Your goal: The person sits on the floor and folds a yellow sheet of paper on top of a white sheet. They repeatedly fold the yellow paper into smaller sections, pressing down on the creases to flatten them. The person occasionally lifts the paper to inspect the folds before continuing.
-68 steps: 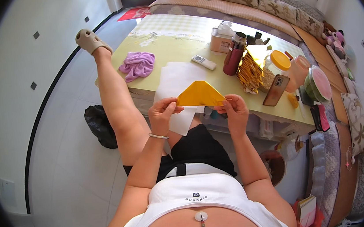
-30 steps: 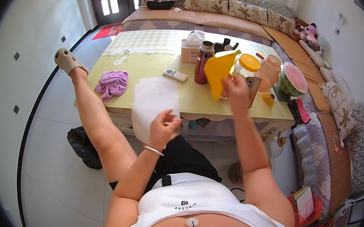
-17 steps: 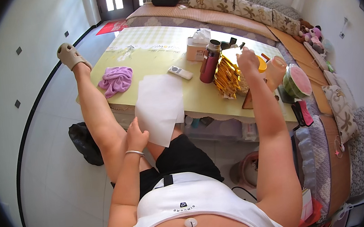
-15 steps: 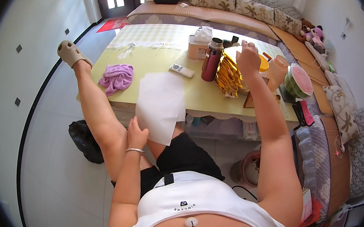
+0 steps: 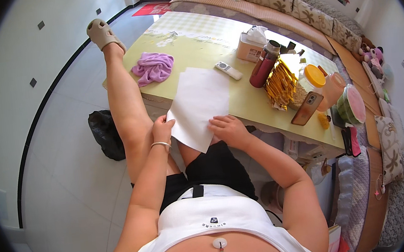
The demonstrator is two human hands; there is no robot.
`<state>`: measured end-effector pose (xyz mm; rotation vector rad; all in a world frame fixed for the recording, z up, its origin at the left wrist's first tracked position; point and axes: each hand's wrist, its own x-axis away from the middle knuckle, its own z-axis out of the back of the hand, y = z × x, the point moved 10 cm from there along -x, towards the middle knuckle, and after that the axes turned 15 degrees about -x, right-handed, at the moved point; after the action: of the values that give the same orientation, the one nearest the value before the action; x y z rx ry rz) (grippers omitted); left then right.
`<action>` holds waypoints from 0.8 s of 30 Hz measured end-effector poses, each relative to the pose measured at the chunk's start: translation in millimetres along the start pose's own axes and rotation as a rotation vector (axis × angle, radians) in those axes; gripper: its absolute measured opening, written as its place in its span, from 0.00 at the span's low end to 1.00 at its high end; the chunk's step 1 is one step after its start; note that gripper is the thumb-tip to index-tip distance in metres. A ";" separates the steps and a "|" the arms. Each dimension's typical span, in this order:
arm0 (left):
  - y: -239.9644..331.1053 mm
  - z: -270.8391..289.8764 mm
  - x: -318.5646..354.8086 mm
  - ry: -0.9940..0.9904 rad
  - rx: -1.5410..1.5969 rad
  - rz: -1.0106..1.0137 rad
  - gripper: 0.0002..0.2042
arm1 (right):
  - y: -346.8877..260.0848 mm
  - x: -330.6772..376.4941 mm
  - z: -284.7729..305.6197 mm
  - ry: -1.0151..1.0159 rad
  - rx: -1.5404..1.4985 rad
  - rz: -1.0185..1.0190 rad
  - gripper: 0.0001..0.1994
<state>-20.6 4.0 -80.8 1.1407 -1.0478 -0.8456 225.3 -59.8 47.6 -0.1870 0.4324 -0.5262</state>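
Note:
White sheets of paper point(image 5: 199, 99) lie over the near edge of the table, and their lower corner hangs above my lap. My left hand point(image 5: 164, 129) is closed on the paper's left edge, thumb on top. On the opposite edge rests my right hand point(image 5: 228, 130), its fingers bent and pressed together over the paper; the thumb is hidden. A white remote control point(image 5: 228, 70) lies just beyond the paper's far right corner. To the left of the sheets sits a crumpled purple cloth point(image 5: 153, 67).
On the table's right side stand a tissue box point(image 5: 249, 47), a dark red thermos point(image 5: 265, 64), gold packets point(image 5: 281, 84), a yellow-lidded jar point(image 5: 314, 77), a propped phone point(image 5: 307, 108) and a cut watermelon point(image 5: 351, 105). My raised leg rests along the table's left side, above a black bag point(image 5: 105, 136).
My right hand has come down from above the jar, near the gold packets, to the paper's right edge. My left hand stays at the left edge. The whole view has shifted.

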 end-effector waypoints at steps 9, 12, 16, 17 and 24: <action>82.0 -47.2 32.3 -0.065 0.263 0.036 0.32 | 17.9 -17.5 32.6 0.080 -0.244 -0.186 0.32; 89.0 -61.7 33.9 -0.221 0.215 0.081 0.25 | 55.0 -7.0 13.9 0.076 -0.383 -0.242 0.26; 90.5 -23.0 -7.9 -0.135 -0.237 -0.314 0.24 | 95.0 -2.0 14.2 0.232 -0.721 -0.233 0.19; 94.6 -11.1 -18.4 -0.049 -0.389 -0.522 0.27 | 101.6 -2.1 16.0 0.246 -0.746 -0.244 0.18; 149.9 -70.4 14.9 -0.368 -0.761 -0.844 0.30 | 149.1 22.9 3.7 0.324 -0.999 -0.655 0.16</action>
<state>52.8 45.1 62.6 0.7403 -0.3857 -1.9764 311.1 55.2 1.0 -1.2465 0.9411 -0.9531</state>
